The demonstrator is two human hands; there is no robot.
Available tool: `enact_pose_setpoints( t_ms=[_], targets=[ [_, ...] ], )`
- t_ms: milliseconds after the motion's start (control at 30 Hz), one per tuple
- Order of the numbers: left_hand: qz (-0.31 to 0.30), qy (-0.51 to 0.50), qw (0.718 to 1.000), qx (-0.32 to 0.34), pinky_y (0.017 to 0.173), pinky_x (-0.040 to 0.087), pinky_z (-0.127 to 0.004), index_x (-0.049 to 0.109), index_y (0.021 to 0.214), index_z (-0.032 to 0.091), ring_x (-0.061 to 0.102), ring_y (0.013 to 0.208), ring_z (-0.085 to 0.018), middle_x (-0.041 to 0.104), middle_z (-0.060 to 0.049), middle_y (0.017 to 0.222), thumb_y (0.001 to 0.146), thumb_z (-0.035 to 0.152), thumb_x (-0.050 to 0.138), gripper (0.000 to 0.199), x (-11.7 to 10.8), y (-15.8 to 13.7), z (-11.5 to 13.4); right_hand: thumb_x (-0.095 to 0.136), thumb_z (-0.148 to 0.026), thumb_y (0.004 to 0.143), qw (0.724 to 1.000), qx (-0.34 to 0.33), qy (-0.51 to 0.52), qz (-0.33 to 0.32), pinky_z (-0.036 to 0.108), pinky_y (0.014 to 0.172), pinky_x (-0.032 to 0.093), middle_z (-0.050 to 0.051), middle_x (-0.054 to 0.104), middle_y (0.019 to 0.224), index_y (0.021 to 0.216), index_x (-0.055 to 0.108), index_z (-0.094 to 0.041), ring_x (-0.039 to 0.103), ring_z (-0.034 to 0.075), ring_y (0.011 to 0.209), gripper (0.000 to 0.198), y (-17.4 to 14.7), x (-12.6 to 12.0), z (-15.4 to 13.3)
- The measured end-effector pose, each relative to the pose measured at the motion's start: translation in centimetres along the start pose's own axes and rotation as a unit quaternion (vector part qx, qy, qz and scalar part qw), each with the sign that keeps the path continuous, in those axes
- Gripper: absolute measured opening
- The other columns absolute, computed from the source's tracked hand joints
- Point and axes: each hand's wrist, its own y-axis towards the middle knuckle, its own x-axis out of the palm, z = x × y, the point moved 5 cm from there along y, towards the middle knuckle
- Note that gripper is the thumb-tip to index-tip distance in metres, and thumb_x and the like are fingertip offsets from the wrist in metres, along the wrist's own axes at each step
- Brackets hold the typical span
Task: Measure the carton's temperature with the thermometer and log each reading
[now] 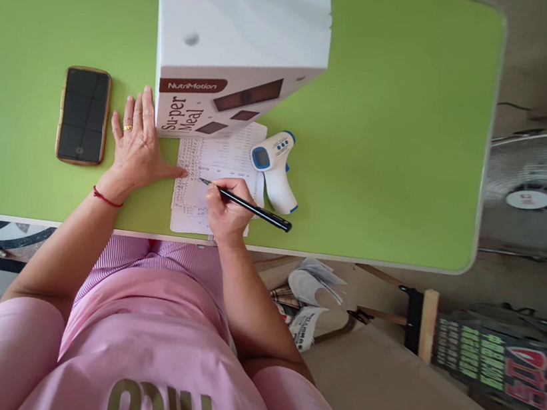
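My right hand grips a black pen, its tip at the written lines of a paper sheet. Handwriting fills the sheet's left side, too small to read. My left hand lies flat with fingers spread on the table, the thumb reaching the sheet's left edge. Close to those fingers stands a white NutriMotion box, which hides the paper's upper part. A white and blue infrared thermometer lies just right of the paper, partly on its edge. Left of my left hand is a dark-screened phone in a brown case.
The green table has a pale rim along its near and right edges. Beyond its right side stands a fan. Below right are a beige folding chair, some papers and a dark printed bag.
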Motion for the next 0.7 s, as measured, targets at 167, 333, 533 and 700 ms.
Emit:
enact_pose_setpoints(
  t_ms=[167, 333, 533, 700],
  targets=[
    [0.004, 0.005, 1.0, 0.006, 0.151, -0.012, -0.073, 0.017, 0.192, 0.016, -0.007, 0.188, -0.052, 0.011, -0.019, 0.202, 0.061, 0.078, 0.108, 0.17, 0.2, 0.2, -0.3, 0.067, -0.048, 0.097, 1.0, -0.01, 0.017, 0.017, 0.03, 0.058, 0.055, -0.005, 0.063, 0.068, 0.087, 0.064, -0.028, 0.056, 0.015, 0.057, 0.023, 0.2, 0.1, 0.0],
    [0.012, 0.005, 1.0, 0.012, 0.152, 0.001, -0.073, 0.019, 0.19, 0.011, -0.002, 0.186, -0.057, 0.013, -0.03, 0.2, 0.054, 0.067, 0.112, 0.174, 0.1, 0.2, -0.3, 0.069, -0.051, 0.098, 0.999, -0.019, 0.049, 0.013, 0.03, 0.057, 0.053, -0.005, 0.063, 0.069, 0.088, 0.063, -0.028, 0.056, 0.015, 0.058, 0.026, 0.5, 0.7, 0.2],
    [0.028, -0.048, 0.997, 0.055, 0.13, 0.056, -0.063, 0.057, 0.17, 0.023, 0.063, 0.16, -0.045, 0.065, -0.022, 0.173, 0.085, 0.064, 0.089, 0.1, -4.4, -11.6, -0.5, 0.068, -0.053, 0.097, 0.996, -0.017, 0.077, 0.049, 0.03, 0.057, 0.051, -0.003, 0.065, 0.069, 0.082, 0.062, -0.028, 0.058, 0.016, 0.059, 0.029, 1.1, 1.7, 0.6],
    [-0.073, -0.068, 0.978, -0.185, 0.057, 0.043, -0.032, 0.056, 0.065, 0.026, 0.051, 0.056, -0.016, 0.056, 0.004, 0.058, 0.08, 0.072, 0.074, 0.052, -7.5, -27.2, -13.3, 0.072, -0.045, 0.092, 0.992, 0.011, 0.123, 0.006, 0.029, 0.06, 0.052, -0.005, 0.062, 0.066, 0.079, 0.058, -0.028, 0.057, 0.016, 0.06, 0.025, 2.0, 3.3, 1.3]
  ],
)
